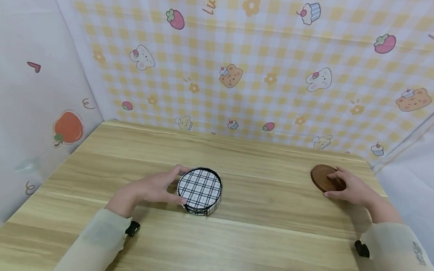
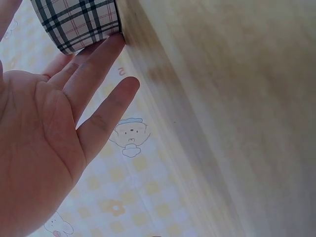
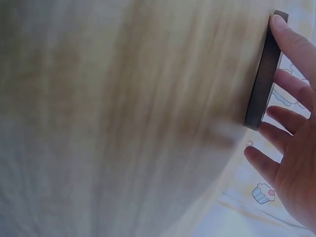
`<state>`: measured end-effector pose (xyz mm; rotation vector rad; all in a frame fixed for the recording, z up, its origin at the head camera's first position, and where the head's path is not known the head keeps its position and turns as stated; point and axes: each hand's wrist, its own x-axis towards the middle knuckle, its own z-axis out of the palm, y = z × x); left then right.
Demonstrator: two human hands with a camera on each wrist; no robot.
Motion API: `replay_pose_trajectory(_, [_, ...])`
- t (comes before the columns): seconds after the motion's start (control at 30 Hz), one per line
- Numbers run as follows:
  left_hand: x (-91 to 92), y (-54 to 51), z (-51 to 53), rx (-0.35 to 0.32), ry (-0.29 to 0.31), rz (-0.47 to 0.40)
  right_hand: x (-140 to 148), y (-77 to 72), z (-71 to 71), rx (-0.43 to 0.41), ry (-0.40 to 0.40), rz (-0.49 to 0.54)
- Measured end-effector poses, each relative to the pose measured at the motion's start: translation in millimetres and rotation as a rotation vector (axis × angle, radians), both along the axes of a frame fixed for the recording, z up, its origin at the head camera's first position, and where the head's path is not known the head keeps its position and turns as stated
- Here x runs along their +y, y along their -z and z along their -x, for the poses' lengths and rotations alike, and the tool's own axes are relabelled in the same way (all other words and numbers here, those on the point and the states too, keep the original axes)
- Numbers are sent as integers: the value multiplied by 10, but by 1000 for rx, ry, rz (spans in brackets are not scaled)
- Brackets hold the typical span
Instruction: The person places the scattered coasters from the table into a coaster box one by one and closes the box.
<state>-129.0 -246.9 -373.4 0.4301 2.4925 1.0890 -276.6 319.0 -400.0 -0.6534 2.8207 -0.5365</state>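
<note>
A round plaid box [image 1: 199, 189], white with dark crossing lines and a black rim, stands on the wooden table left of its middle. My left hand [image 1: 159, 187] grips its left side, thumb at the near edge and fingers round the far edge. In the left wrist view the box's plaid side wall [image 2: 81, 22] meets the fingers. Far to the right, my right hand [image 1: 353, 190] holds a flat round brown wooden disc [image 1: 321, 177] by its right part. The right wrist view shows the disc edge-on [image 3: 266, 74], thumb at one end and fingers along it.
The wood-grain table [image 1: 248, 242] reaches back to a yellow checked cloth [image 1: 211, 103] with cartoon prints. White sheets hang at the left [image 1: 21, 115] and right [image 1: 419, 172]. A wide stretch of tabletop lies between box and disc.
</note>
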Motion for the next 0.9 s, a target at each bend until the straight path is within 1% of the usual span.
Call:
replay_pose_trajectory(0.13, [0,7,-3,-4,0,-3,-13,9,14,36,-21,8])
replay_pose_trajectory(0.27, [-1,17,-6,14,2,11,-35,12,10,87,-34,3])
replay_pose_trajectory(0.43, [-1,27,-9,22,9,1,-42,12,-4,99,-23,-17])
replay_pose_trajectory(0.67, [-8,24,-2,-4,9,-22,-44,9,-33,115,-28,-21])
replay_pose_trajectory(0.9, [-16,12,5,16,15,-9,-83,-11,-70,148,-56,-32])
